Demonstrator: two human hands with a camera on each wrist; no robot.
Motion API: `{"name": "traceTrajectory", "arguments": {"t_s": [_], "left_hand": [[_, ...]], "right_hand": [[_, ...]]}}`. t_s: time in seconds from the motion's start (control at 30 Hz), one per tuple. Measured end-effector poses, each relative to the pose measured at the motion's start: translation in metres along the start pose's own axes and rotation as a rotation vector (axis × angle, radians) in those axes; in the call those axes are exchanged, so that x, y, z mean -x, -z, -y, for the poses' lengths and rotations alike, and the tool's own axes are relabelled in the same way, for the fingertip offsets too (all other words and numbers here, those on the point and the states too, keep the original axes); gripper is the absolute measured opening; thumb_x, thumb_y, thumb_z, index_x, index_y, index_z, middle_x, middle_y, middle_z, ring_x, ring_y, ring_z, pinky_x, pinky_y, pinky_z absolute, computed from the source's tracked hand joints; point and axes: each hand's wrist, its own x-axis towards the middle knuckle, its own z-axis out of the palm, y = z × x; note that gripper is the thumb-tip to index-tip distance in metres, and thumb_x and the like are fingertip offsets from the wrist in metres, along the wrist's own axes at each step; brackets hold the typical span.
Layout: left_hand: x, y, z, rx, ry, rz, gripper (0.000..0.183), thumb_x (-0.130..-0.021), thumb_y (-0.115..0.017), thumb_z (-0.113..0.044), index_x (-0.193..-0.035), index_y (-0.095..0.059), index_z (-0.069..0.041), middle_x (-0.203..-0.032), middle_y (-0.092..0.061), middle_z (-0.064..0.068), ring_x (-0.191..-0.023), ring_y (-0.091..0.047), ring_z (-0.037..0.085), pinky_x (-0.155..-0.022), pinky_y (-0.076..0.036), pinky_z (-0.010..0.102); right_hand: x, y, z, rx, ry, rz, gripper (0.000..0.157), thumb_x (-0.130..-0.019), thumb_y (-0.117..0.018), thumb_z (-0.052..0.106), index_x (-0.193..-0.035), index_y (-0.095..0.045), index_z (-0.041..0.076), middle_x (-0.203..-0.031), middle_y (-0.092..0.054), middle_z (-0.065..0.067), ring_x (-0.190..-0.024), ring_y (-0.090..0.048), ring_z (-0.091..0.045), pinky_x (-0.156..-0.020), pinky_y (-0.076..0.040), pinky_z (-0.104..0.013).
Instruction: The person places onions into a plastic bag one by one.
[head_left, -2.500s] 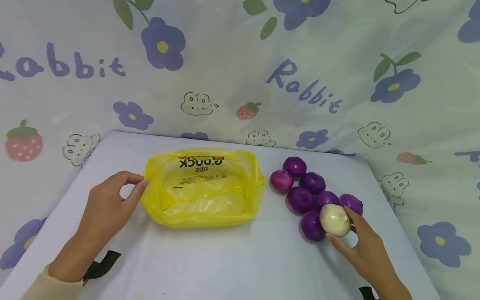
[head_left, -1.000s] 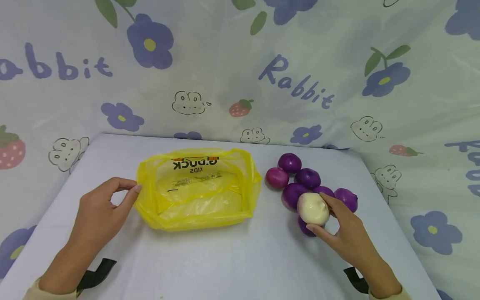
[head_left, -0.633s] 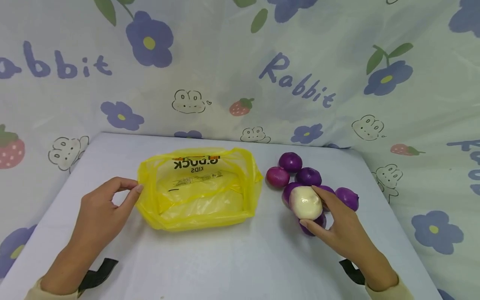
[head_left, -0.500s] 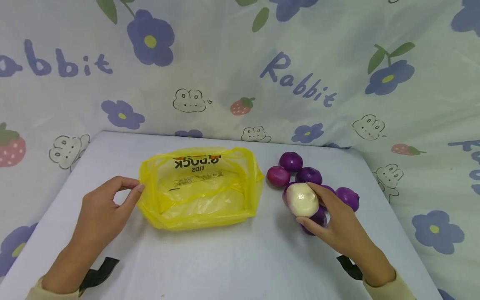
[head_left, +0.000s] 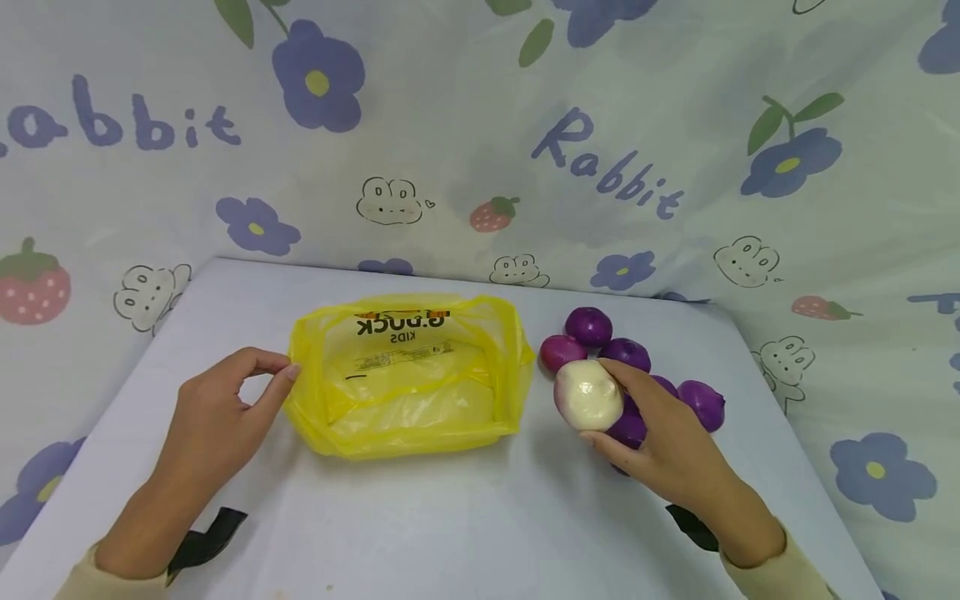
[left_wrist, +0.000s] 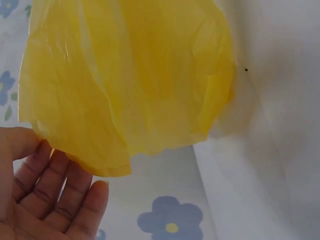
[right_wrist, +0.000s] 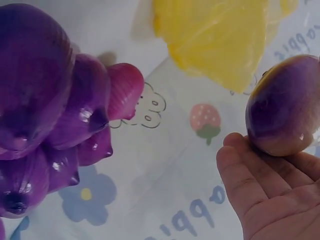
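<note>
My right hand (head_left: 678,446) holds a cream-and-purple onion (head_left: 588,395) between thumb and fingers, raised over the left side of a cluster of purple onions (head_left: 701,406). The right wrist view shows the purple side of this held onion (right_wrist: 282,107) on my fingertips. At the left, the thumb and fingers of my left hand (head_left: 217,417) pinch the edge of a yellow plastic bag (head_left: 420,443), whose wide mouth faces me. The left wrist view has the side of the bag (left_wrist: 135,90) close up, with its edge between thumb and fingers. Some purple onions are partly hidden by the right hand.
A more pinkish onion (head_left: 562,354) lies at the cluster's left edge, close to the bag. All of it rests on a white-covered table (head_left: 420,533). Behind the table hangs a patterned cloth (head_left: 442,100) with flowers and rabbits.
The right hand has carried the cream-and-purple onion leftward from the cluster's front right side to its left side, nearer the bag. The left hand keeps its pinch on the bag edge.
</note>
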Motion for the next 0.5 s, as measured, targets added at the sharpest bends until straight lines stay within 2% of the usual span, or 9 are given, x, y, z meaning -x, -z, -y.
{"name": "traceTrajectory", "arguments": {"t_s": [0.3, 0.5], "left_hand": [[0.0, 0.002, 0.0, 0.004, 0.005, -0.001, 0.015, -0.096, -0.077, -0.013, -0.108, -0.071, -0.007, -0.106, -0.075, 0.014, -0.105, -0.066, 0.037, -0.073, -0.036, 0.002], [0.0, 0.0, 0.001, 0.012, -0.015, -0.006, 0.015, -0.096, -0.077, -0.012, -0.108, -0.071, -0.006, -0.105, -0.075, 0.013, -0.105, -0.067, 0.037, -0.074, -0.037, 0.003]], "right_hand": [[-0.012, 0.001, 0.007, 0.013, 0.04, 0.027, 0.088, -0.082, -0.092, 0.034, -0.154, -0.044, 0.013, -0.142, -0.061, -0.005, -0.117, -0.065, -0.024, -0.097, -0.055, -0.052], [-0.023, 0.006, 0.011, -0.019, 0.094, 0.019, 0.087, -0.082, -0.092, 0.027, -0.154, -0.044, 0.012, -0.139, -0.062, -0.007, -0.114, -0.066, -0.026, -0.095, -0.056, -0.053]]}}
